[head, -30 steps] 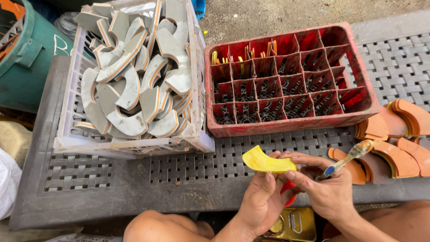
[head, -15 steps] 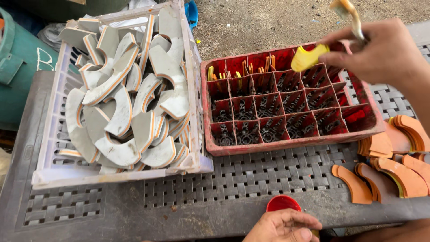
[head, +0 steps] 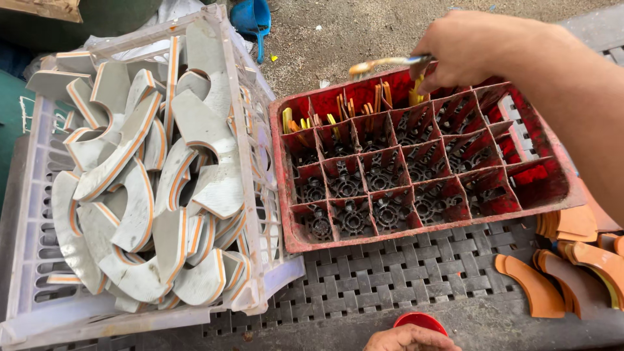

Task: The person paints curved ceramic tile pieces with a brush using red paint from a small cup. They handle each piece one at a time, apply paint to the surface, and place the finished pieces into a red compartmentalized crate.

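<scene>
Far row of red divided crate (head: 416,224) partly filled; most cells bare. Right hand (head: 474,49) grip pinching brush (head: 383,65); left hand (head: 409,339) grip unclear.

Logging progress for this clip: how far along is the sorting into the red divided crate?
Early. Done: several yellow and orange curved pieces stand in the back-row cells of the red crate. In hand: the right hand, holding a brush, is at a back cell where a yellow piece stands; the left hand rests by a red cup. Left: most cells are empty, and orange pieces lie outside.
</scene>
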